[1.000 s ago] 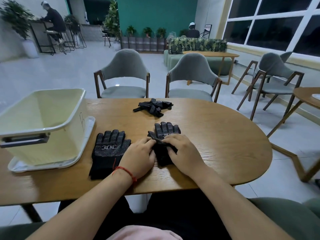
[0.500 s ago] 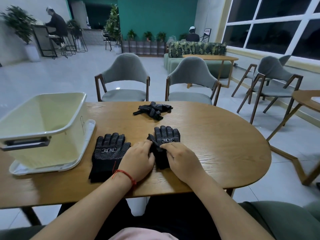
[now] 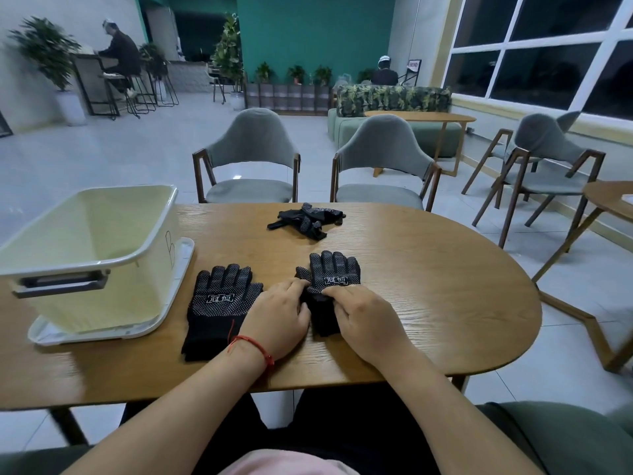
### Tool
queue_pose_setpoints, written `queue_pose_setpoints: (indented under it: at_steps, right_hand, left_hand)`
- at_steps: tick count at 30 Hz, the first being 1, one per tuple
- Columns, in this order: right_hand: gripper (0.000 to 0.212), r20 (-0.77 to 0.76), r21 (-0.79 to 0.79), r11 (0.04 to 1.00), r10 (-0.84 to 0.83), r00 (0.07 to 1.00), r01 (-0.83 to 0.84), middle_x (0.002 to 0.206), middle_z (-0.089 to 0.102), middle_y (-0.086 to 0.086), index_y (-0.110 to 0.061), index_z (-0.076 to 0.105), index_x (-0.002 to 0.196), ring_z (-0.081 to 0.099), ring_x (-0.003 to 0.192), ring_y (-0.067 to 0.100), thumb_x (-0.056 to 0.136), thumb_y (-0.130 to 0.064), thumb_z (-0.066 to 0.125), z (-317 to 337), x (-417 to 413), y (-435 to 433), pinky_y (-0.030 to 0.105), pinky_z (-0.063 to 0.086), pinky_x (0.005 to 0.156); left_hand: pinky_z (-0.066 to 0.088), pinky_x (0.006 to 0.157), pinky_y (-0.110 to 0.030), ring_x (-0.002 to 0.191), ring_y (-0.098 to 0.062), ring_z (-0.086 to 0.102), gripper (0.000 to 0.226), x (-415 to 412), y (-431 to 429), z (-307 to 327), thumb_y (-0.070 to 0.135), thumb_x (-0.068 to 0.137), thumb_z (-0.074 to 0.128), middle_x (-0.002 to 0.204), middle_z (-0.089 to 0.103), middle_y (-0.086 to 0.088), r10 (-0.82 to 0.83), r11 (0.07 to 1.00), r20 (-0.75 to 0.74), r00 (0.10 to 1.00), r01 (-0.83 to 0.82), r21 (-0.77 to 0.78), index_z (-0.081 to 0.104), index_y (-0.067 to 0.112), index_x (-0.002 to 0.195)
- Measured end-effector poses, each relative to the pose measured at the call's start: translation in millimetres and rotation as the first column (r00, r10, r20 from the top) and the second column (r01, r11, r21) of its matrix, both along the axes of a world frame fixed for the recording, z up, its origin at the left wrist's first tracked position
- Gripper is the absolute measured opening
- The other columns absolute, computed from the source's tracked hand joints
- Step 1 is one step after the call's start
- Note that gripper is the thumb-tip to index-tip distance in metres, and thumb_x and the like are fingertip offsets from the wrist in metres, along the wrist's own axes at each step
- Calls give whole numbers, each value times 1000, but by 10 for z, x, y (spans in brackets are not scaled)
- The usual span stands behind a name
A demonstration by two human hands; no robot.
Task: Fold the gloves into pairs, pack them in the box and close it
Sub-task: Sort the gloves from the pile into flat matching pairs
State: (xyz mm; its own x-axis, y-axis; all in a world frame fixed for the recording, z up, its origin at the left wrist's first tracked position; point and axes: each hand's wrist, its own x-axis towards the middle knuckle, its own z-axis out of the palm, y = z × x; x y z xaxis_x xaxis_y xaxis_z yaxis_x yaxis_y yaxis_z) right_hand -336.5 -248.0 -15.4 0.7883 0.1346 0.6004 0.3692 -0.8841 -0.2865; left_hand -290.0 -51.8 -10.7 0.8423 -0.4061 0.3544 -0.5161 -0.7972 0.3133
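Note:
Two black dotted gloves lie flat on the wooden table [image 3: 428,286]. The left glove [image 3: 219,303] lies free, palm side up, its cuff toward me. My left hand [image 3: 277,320] and my right hand [image 3: 366,323] both pinch the lower part of the right glove [image 3: 334,272], whose fingers point away from me; my hands hide its cuff. A crumpled heap of more black gloves [image 3: 306,219] sits farther back in the middle of the table. The cream plastic box [image 3: 85,255] stands open at the left, on top of its white lid [image 3: 171,303].
Two grey chairs [image 3: 251,159] stand behind the table's far edge, more chairs and a second wooden table [image 3: 613,200] at the right. A person sits at a counter far left, another beyond the green sofa [image 3: 394,108].
My hands stay on the right glove, fingers shifting slightly up toward its label. The view has tilted a little; the other gloves and the box have not moved.

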Motion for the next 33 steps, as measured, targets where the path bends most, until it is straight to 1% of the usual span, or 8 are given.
queue_pose_setpoints:
  at_steps: [6, 10, 14, 17, 21, 25, 30, 33]
  right_hand:
    - [32, 26, -18, 999, 44, 999, -44, 107, 78, -6, -22, 77, 122, 67, 100, 18, 95, -16, 63, 23, -23, -15, 34, 56, 89]
    - [34, -54, -26, 997, 70, 996, -72, 115, 76, -14, -27, 76, 122, 64, 108, 12, 92, -31, 62, 88, -77, -2, 28, 52, 96]
    - [32, -112, 187, 980, 85, 990, -63, 119, 74, -16, -29, 75, 124, 62, 113, 6, 99, -32, 56, 130, -76, -44, 23, 48, 99]
    - [26, -116, 288, 957, 8, 993, 26, 118, 73, -15, -28, 75, 121, 63, 113, 7, 103, -28, 57, 187, 50, -122, 27, 50, 99]
    - [30, -192, 132, 989, -40, 981, 66, 132, 68, -11, -25, 72, 129, 57, 124, 13, 102, -21, 59, 315, 296, -142, 26, 44, 105]
    - [47, -384, -36, 999, 12, 923, -28, 157, 51, 3, -15, 57, 150, 43, 146, 22, 104, -19, 47, 359, 492, 38, 38, 32, 125]
    - [58, -539, -179, 984, -107, 836, 11, 171, 31, 15, -13, 39, 162, 22, 160, 33, 112, -40, 28, 266, 653, 186, 48, 20, 131]
    - [66, -584, -188, 980, -159, 796, 57, 179, 9, 9, -21, 20, 171, 4, 166, 30, 111, -51, 20, 207, 644, 167, 48, 7, 134]
  left_hand:
    - [44, 107, -34, 123, -20, 58, 49, 26, 4, -31, 35, 95, 44, 139, 61, 2, 2, 1000, 19, 1000, -2, 18, 56, 21, 141]
    - [42, 113, -35, 132, -21, 55, 56, 36, -1, -47, 36, 94, 43, 147, 58, 0, 0, 1000, 15, 1000, 0, 10, 57, 20, 145]
    - [38, 118, -36, 139, -23, 47, 56, 12, 12, -42, 26, 95, 54, 154, 49, -3, 4, 999, 0, 1000, -4, -54, 51, 18, 150]
    - [40, 116, -35, 132, -22, 49, 53, -15, 30, -4, 18, 90, 57, 149, 48, -1, -50, 991, 31, 998, 54, -120, 55, 22, 143]
    - [47, 108, -39, 123, -17, 54, 43, -35, 37, 15, 20, 88, 53, 137, 56, 7, -184, 981, -3, 983, 184, -64, 63, 27, 130]
    - [49, 101, -39, 116, -18, 55, 37, -22, 34, 0, 20, 88, 53, 127, 60, 6, -197, 979, -11, 980, 196, -54, 64, 26, 123]
    - [50, 96, -36, 111, -18, 56, 38, 7, 58, 9, 12, 89, 56, 119, 62, 5, -183, 979, -50, 982, 178, -99, 67, 25, 123]
    - [49, 97, -34, 113, -17, 56, 37, 8, 66, 7, 11, 90, 57, 121, 62, 6, -192, 977, -54, 980, 186, -106, 68, 27, 122]
